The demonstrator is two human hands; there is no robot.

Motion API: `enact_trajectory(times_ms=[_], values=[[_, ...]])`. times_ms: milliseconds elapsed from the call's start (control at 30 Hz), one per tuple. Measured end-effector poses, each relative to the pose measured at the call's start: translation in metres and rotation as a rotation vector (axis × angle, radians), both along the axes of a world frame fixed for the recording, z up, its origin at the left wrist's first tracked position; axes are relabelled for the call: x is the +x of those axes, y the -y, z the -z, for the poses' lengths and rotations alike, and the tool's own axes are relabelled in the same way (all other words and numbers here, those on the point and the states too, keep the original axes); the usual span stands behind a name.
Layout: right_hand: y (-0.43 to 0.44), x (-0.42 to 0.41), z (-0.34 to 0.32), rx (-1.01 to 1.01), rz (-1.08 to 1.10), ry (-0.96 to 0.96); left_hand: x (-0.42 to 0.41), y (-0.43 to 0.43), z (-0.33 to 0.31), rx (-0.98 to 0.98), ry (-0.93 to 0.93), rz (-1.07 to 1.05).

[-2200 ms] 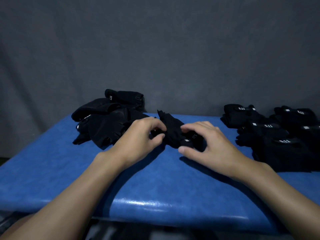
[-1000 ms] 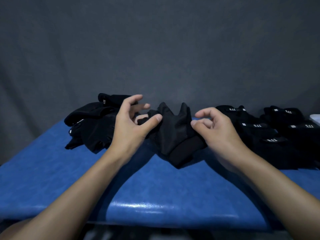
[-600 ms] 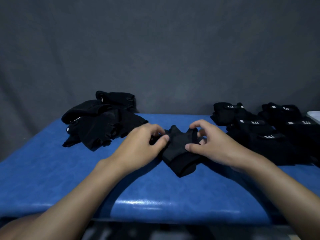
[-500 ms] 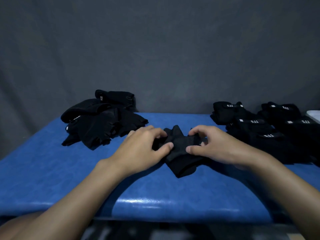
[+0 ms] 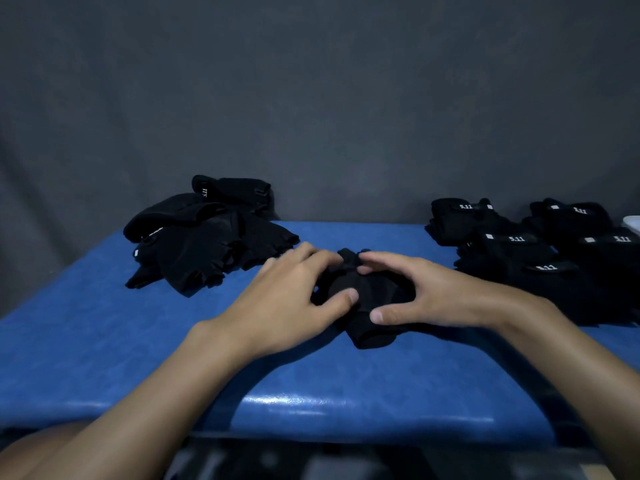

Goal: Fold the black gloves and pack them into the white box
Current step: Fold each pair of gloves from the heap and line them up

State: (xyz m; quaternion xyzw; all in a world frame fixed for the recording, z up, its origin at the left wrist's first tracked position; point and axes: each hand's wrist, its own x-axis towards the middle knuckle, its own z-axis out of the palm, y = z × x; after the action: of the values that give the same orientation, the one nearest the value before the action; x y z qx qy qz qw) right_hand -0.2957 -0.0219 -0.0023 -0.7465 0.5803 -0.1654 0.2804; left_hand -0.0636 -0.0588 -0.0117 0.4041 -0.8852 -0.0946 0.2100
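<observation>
Head view: one soft black glove (image 5: 367, 299) lies bunched on the middle of the glossy blue table (image 5: 311, 393). The left hand (image 5: 287, 303) and right hand (image 5: 433, 292) both grip it, thumbs pressing. At left is one limp loose pile (image 5: 204, 244). At right are five folded, labelled bundles (image 5: 512, 251) and the corner of a white box (image 5: 632, 221).

On the table (image 5: 104, 358), one glove (image 5: 367, 299) lay in the middle, between my left hand (image 5: 287, 303) and right hand (image 5: 426, 292). A loose heap of gloves (image 5: 201, 244) sat behind on the left. Folded gloves (image 5: 540, 258) lay in rows on the right, with a box (image 5: 632, 221) at their far edge.
</observation>
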Motion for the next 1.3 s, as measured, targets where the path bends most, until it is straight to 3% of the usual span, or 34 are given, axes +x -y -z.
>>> enact_trajectory(times_ms=[100,200,367,467,667,833,1100,1200,1300], values=[[0.002,-0.003,0.001,-0.004,0.0,-0.067,-0.001,-0.001,0.003,0.01,0.148,0.014],[0.001,-0.005,-0.001,-0.001,0.003,-0.105,0.0,0.001,0.003,0.044,0.153,0.016],[-0.003,-0.008,-0.011,0.112,0.074,-0.375,0.003,0.003,-0.001,0.038,0.282,0.004],[-0.005,-0.006,-0.013,0.135,0.083,-0.417,0.001,0.003,-0.002,0.055,0.308,0.006],[-0.003,-0.009,-0.007,0.122,0.091,-0.346,-0.006,-0.002,-0.001,0.108,0.117,0.065],[-0.004,-0.011,-0.007,-0.014,0.125,0.036,-0.011,-0.006,0.005,0.088,0.225,0.083],[-0.003,-0.021,0.001,0.079,0.095,-0.183,-0.004,0.009,0.002,0.192,0.36,0.08],[-0.007,-0.019,0.0,0.071,0.083,-0.117,-0.004,0.011,0.003,0.232,0.343,0.096],[-0.013,-0.015,-0.005,0.016,0.095,0.079,-0.003,0.011,0.002,0.22,0.227,0.108]])
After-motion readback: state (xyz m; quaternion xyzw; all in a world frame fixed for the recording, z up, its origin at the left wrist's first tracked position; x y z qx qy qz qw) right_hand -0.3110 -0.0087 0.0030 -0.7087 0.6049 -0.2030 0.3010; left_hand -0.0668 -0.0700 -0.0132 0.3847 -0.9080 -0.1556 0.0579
